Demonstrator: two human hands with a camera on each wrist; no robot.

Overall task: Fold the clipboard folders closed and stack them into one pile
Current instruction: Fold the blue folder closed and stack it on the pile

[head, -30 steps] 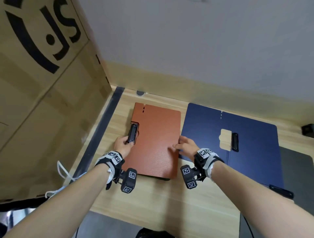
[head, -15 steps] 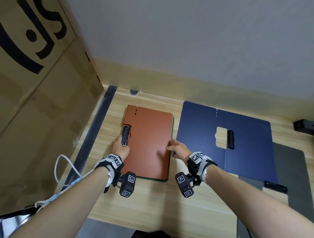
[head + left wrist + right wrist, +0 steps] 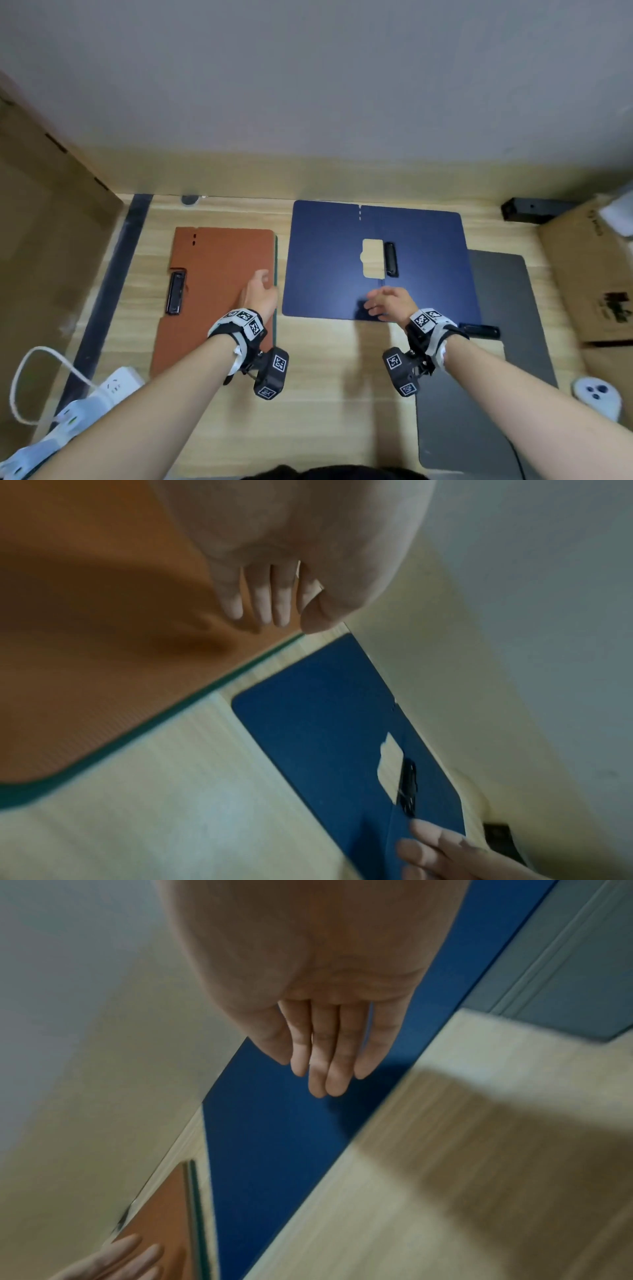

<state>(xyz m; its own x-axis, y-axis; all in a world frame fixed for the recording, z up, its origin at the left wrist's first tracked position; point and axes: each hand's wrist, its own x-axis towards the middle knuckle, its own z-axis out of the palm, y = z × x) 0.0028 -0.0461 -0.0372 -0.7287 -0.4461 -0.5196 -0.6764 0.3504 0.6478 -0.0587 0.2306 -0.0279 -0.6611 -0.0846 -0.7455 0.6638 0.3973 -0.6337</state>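
An orange clipboard folder lies closed on the wooden desk, its black clip at its left edge. The green edge of another folder shows under its right side. My left hand is over the orange folder's right edge with straight fingers, holding nothing. To the right a blue folder lies open flat, its black clip at the middle fold. My right hand hovers over the blue folder's near edge, fingers straight and empty.
A white power strip with its cable lies at the near left beside a cardboard wall. A dark grey mat lies right of the blue folder, with a black clip on it. A cardboard box and a white controller are at the far right.
My left hand left the orange folder's clip and moved to its right edge. My right hand moved off the orange folder's right edge to the blue folder's near edge.
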